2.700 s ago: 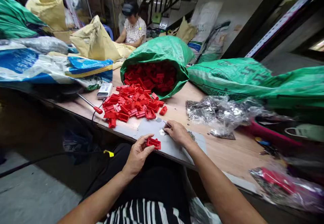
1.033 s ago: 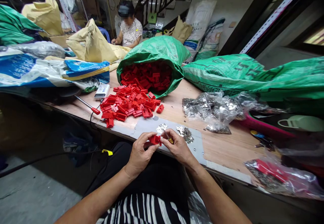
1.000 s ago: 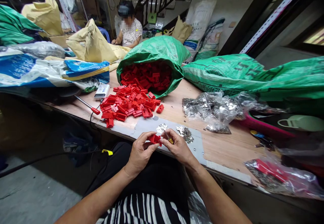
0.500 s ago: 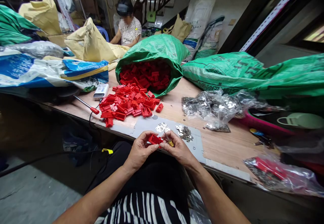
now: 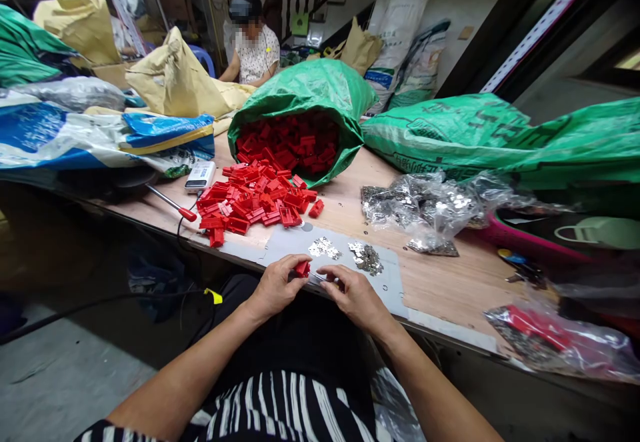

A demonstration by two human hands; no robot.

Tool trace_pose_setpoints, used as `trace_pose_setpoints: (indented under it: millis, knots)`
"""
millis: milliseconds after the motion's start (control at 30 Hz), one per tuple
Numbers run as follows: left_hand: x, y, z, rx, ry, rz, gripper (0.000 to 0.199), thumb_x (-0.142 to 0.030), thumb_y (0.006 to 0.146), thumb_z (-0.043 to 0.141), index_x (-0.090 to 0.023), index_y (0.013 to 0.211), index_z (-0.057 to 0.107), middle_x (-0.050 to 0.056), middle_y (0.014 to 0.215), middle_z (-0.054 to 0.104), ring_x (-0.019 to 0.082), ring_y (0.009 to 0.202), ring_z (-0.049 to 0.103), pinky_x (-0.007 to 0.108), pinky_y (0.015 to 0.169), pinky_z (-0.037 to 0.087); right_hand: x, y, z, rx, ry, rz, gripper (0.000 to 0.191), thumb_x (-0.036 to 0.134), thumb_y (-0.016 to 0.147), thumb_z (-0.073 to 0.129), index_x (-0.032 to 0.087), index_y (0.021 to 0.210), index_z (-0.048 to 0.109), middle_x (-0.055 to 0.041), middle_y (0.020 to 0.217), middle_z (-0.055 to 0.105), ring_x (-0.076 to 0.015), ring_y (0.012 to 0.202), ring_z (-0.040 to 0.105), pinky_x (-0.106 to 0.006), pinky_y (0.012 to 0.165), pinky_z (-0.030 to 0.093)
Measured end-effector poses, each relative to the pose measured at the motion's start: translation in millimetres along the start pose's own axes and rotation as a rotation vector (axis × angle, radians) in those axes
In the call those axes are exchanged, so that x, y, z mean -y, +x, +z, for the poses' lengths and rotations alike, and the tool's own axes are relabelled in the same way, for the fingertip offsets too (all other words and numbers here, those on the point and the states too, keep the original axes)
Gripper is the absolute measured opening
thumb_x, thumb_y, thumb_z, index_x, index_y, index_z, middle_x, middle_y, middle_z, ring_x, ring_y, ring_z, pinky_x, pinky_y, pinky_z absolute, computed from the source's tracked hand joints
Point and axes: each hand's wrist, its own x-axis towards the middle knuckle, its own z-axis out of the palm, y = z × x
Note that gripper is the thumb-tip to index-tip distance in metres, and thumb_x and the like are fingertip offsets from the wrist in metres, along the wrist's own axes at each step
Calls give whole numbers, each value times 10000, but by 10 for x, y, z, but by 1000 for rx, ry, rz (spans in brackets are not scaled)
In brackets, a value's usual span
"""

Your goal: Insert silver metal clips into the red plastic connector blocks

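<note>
At the table's front edge, my left hand (image 5: 277, 289) is closed on a red plastic housing (image 5: 303, 269), pinched between thumb and fingers. My right hand (image 5: 350, 293) grips a small screwdriver (image 5: 317, 277), its thin metal shaft pointing left at the housing. The fingers hide its handle, and whether the tip touches the housing I cannot tell. Just beyond both hands, on a grey mat (image 5: 287, 247), lie a pile of flat silvery metal pieces (image 5: 325, 248) and a second pile of small metal parts (image 5: 367, 258).
Red housings (image 5: 255, 195) spill from a green sack (image 5: 305, 89) behind my left hand. Clear bags of metal parts (image 5: 425, 205) lie to the right, near a pink tray (image 5: 535, 235). A red-tipped rod (image 5: 187, 215) juts out left. Another person (image 5: 253, 49) sits across the table.
My hands have moved slightly apart. The housing has turned more end-on in my left hand. The screwdriver has swung from pointing up to pointing at the housing, its yellow handle now covered.
</note>
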Motion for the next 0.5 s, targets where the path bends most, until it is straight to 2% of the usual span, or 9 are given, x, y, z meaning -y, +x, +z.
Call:
trace_pose_setpoints:
  millis: [133,500]
  knots:
    - [45,25,11,37,5,16,425,-141,735,643,-263,1142,638,44,1083,695,205,1010,633,356,930,475,27,31,23,3,-8,0,173,225,853,535,231,975,657,-29,907,689,-174,822,628,-296,763,470]
    - [61,54,-10,66,-19,-14,452,-134,718,652,-277,1146,640,27,1060,705,207,1017,630,360,937,473,-2,53,20,8,-28,-47,189,207,858,516,232,960,674,-42,919,687,-179,842,625,-316,800,477]
